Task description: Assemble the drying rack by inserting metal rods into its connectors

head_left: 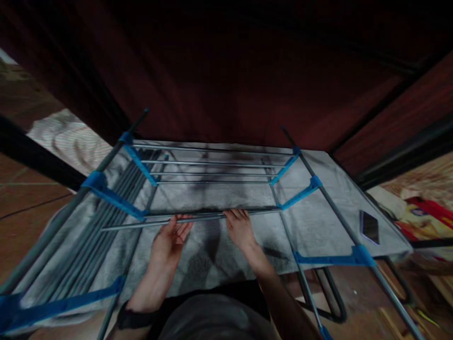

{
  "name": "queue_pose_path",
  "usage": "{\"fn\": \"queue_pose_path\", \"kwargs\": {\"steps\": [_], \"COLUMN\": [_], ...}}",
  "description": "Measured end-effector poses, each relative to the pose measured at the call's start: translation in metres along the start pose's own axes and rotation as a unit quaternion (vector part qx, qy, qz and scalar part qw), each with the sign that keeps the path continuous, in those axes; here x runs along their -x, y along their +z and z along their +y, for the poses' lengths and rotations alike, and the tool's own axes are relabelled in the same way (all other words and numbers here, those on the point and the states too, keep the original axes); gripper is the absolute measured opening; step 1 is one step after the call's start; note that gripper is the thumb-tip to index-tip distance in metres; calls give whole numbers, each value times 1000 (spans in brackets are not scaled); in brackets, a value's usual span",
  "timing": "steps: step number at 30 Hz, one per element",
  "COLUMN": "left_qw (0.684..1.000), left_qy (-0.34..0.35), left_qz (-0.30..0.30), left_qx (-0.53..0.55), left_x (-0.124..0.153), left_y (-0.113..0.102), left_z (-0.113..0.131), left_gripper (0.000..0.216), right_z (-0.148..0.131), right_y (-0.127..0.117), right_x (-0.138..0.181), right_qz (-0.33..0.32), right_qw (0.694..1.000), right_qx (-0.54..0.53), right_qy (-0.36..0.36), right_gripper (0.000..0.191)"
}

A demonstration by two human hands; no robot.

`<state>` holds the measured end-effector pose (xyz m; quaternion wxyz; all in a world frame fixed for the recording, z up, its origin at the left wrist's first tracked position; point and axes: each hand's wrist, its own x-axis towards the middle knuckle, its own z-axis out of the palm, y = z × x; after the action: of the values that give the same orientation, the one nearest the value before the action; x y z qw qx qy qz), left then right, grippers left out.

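Observation:
My left hand, palm turned up, has its thumb and fingers around a thin grey metal rod. Further right along the same rod, my right hand grips it from above. The rod's left end sticks out past a blue plastic bracket of a tubular rack frame. Its right end lies at another blue bracket; whether it is seated there, I cannot tell. Several rods span the far brackets. Close behind the held rod, a second rod partly shows.
A bundle of grey rods lies along the left side. Beneath the frame is a grey cloth-covered surface. A phone rests near its right edge, with a red and yellow package beyond. A dark red curtain-like sheet hangs behind.

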<state>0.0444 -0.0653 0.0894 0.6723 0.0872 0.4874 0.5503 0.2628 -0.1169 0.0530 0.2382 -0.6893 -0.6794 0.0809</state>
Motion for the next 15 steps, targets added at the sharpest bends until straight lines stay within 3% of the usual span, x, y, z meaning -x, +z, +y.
{"fn": "queue_pose_path", "kwargs": {"steps": [5, 10, 13, 15], "left_qw": [999, 998, 998, 997], "left_qy": [-17, -25, -29, -27], "left_qz": [16, 29, 29, 22], "left_qx": [-39, -53, -50, -62], "left_x": [-8, -8, -7, -8], "left_y": [-3, 5, 10, 11], "left_z": [4, -3, -8, -11], "left_gripper": [25, 26, 25, 25], "right_z": [35, 61, 75, 86], "right_y": [-1, -3, -4, -3], "right_x": [11, 25, 33, 38], "right_qz": [61, 187, 275, 324], "right_qw": [994, 965, 918, 859], "right_qx": [-8, -75, -182, -287], "right_qy": [88, 166, 218, 274], "right_gripper": [33, 40, 48, 49]}}
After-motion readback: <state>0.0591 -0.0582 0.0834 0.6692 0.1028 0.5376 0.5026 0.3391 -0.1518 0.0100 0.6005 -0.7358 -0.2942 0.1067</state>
